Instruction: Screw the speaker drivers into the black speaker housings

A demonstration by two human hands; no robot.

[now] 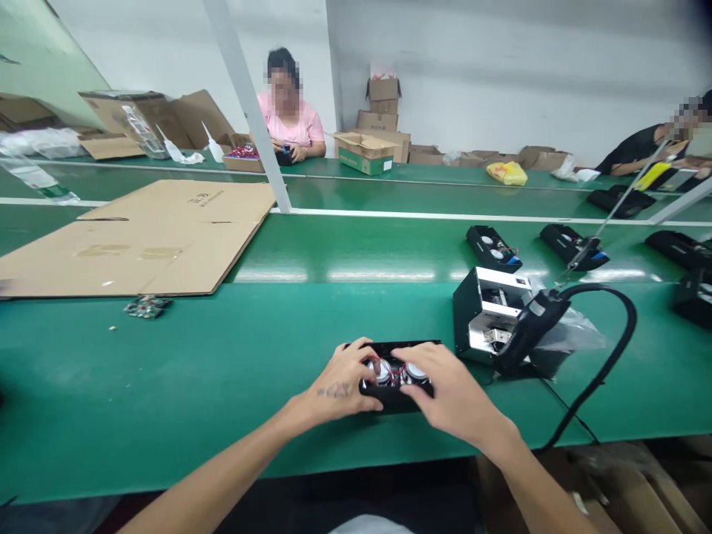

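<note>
The small black plastic housing with two round silver parts and thin red wires [396, 377] lies on the green table [222, 371], near its front edge. It looks light and stiff, but the wires seem fragile — better to grip the outer walls. The left hand [340, 382] and right hand [445, 389] enclose both ends, fingers curled on it.

Black housing [392, 397] under both hands looked like matt plastic, with two shiny round metal-looking parts inside and thin red wires. Green bench surface [222, 371] was smooth, semi-glossy, throwing back strip-light glare. Cardboard sheet [139, 237] was plain matt brown, slightly scuffed. Open box [483, 308] beside it had bright bare metal walls. Driver tool [526, 330] looked like black matt plastic, its cable [617, 348] smooth rubber. Clear plastic bag [572, 334] was glossy.
</note>
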